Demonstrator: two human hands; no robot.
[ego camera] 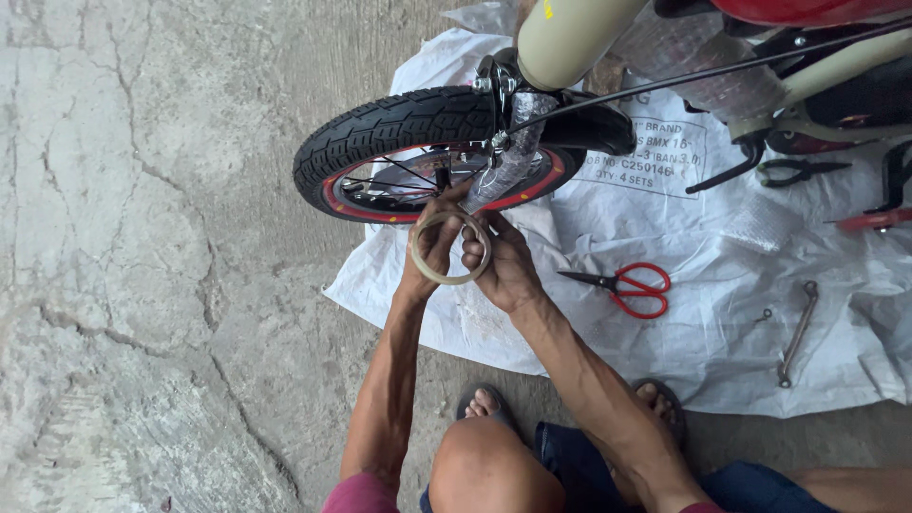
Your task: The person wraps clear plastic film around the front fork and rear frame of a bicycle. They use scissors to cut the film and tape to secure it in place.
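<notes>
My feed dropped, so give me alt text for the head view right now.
Both hands, left hand and right hand, hold a tape roll beside a small bicycle's front wheel, near the bubble-wrapped fork. Red scissors and a wrench lie on the white sack sheet.

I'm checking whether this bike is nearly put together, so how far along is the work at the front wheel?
Done: the front wheel sits in the fork. In hand: both the left hand and right hand hold a tape roll at the wrapped fork leg. Left: the scissors and wrench lie unused on the white sheet.
</notes>
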